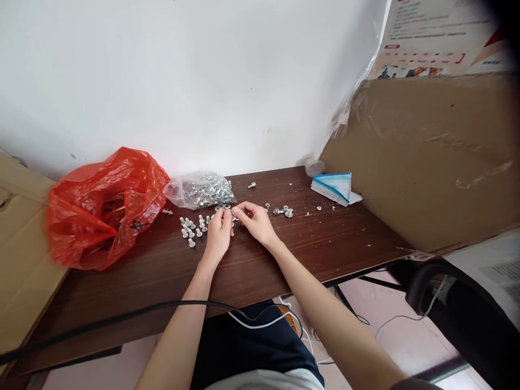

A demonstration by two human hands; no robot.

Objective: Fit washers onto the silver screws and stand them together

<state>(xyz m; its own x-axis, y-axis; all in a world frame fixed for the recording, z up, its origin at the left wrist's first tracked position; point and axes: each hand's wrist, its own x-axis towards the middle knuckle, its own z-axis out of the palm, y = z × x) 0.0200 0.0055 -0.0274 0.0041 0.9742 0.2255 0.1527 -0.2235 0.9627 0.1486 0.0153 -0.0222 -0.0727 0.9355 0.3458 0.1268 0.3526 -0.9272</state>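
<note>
My left hand (218, 234) and my right hand (257, 223) meet over the brown table, fingertips pinched close together. A small metallic glint shows between them, but the fingers hide what kind of piece it is. Just left of my left hand, several bolts (190, 233) stand upright on their heads in loose rows. Behind my hands lie a few flat washers (222, 207), partly covered by my fingers. To the right of my right hand are some loose bolts with washers (288, 213) and a small nut or washer (267, 206).
A clear plastic bag of metal hardware (207, 190) lies by the wall, beside a red plastic bag (105, 211). One bolt (252, 185) lies farther back. A blue-and-white folded packet (332, 188) rests near the large cardboard box (430, 157). A black cable (134, 311) crosses the front.
</note>
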